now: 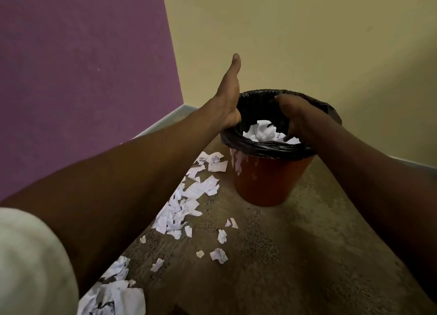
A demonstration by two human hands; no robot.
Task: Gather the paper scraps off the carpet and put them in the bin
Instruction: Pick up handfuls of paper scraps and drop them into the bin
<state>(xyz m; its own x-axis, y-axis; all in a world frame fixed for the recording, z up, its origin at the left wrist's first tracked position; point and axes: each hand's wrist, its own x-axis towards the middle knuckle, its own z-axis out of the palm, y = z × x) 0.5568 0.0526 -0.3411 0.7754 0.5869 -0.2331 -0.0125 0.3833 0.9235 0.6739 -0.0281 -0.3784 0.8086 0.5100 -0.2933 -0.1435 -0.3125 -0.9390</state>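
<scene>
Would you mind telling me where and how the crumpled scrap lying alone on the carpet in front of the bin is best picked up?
Pinch the crumpled scrap from straight above, across its raised creased middle. It lies on open carpet, apart from the other scraps, so fingers can close on both sides.

A purple wall (82, 78) meets a yellow wall (307, 42) above grey skirting (165, 118).

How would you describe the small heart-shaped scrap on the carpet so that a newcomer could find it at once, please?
Start at the orange bin with the black liner. Come straight toward the camera across the brown carpet to two scraps lying side by side. The heart-shaped scrap is the left one, smaller and flatter than its crumpled neighbour.
</scene>
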